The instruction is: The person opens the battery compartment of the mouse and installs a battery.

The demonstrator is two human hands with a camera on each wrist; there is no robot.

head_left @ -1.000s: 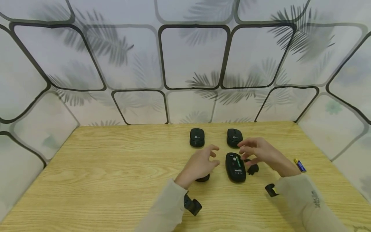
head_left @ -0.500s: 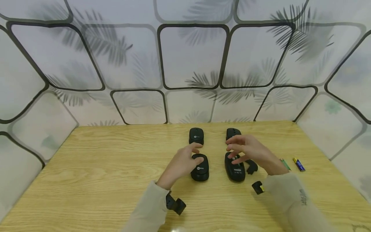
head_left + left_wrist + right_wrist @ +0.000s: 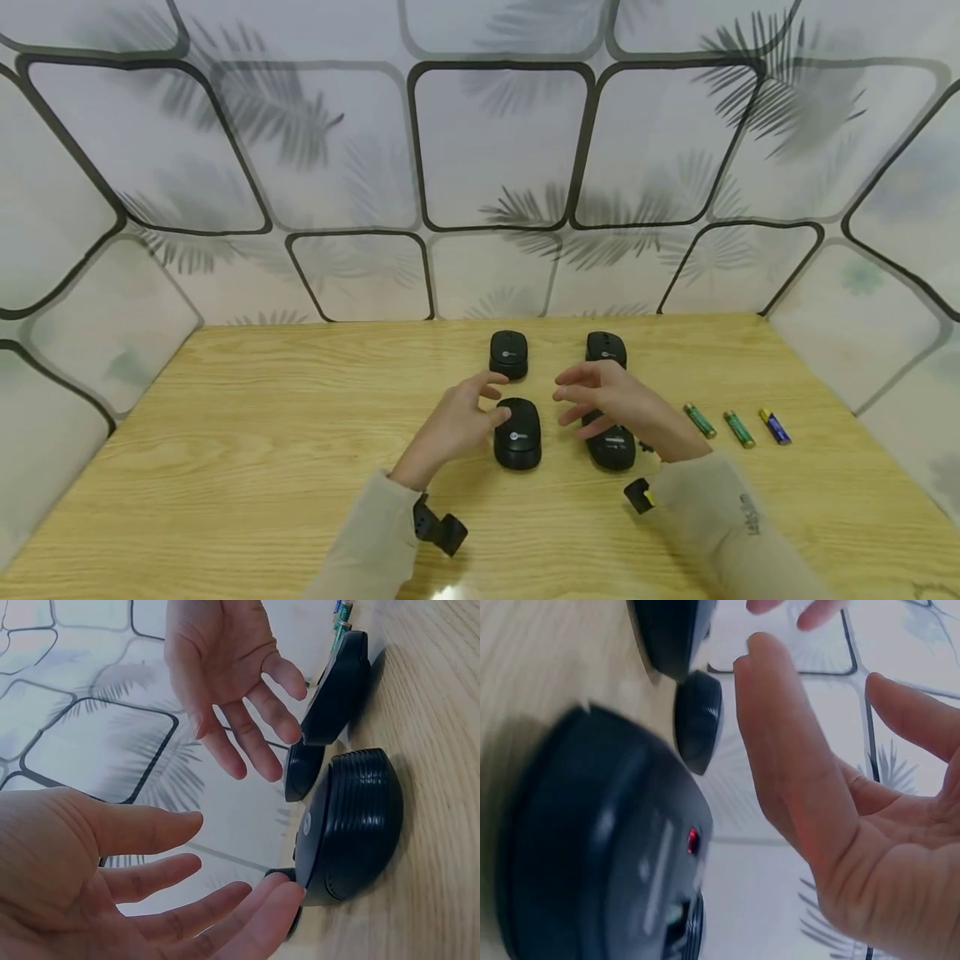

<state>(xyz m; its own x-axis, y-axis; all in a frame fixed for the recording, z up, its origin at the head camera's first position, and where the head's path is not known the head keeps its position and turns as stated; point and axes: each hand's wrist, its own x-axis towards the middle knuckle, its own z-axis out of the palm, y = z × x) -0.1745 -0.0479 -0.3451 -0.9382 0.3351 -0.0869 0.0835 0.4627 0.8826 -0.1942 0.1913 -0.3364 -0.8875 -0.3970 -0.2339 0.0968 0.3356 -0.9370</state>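
Note:
My left hand (image 3: 459, 421) holds nothing, its fingers relaxed and spread at the left side of a black computer mouse (image 3: 517, 433) that stands right side up. My right hand (image 3: 618, 404) is empty too, fingers loosely bent, above another black mouse (image 3: 613, 452) lying underside up and partly covered by it. In the right wrist view that overturned mouse (image 3: 607, 847) shows a red light and an open recess with something greenish inside. A small dark piece (image 3: 646, 447) peeks out beside it, mostly hidden by the right wrist.
Behind the hands stand two more black mice, one at the left (image 3: 509, 354) and one at the right (image 3: 606, 346). To the right lie a green battery (image 3: 700, 421), a second green battery (image 3: 739, 429) and a blue-and-yellow battery (image 3: 775, 426). A patterned backdrop (image 3: 502, 150) rises behind the wooden table (image 3: 262, 450).
Both hands have moved left. The left hand has drawn back from over the front left mouse, and the two green batteries have come into view as the right arm shifted.

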